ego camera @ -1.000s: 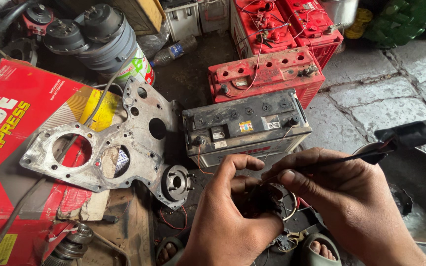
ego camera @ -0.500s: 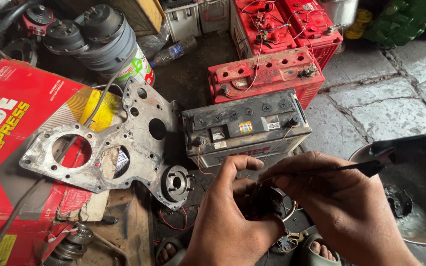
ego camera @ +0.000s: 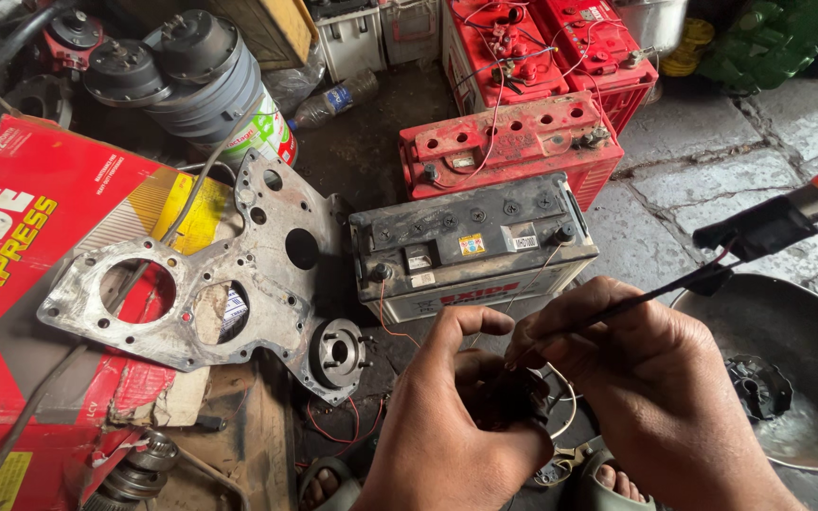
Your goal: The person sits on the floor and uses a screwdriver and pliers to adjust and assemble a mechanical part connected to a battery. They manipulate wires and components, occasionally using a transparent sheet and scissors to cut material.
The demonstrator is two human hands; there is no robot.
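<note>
head | left hand cupped shut round small dark part | right hand pinching black wire onto it, dark clip dangling beyond | grey battery just ahead | step looks like wiring the part; calls for steady seating.

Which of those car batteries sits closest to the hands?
The grey-topped battery with the white case, right above the hands; the red batteries lie behind it.

A red-and-yellow carton is lying at left; small yellow and white stickers are sitting atop the grey battery.
</note>
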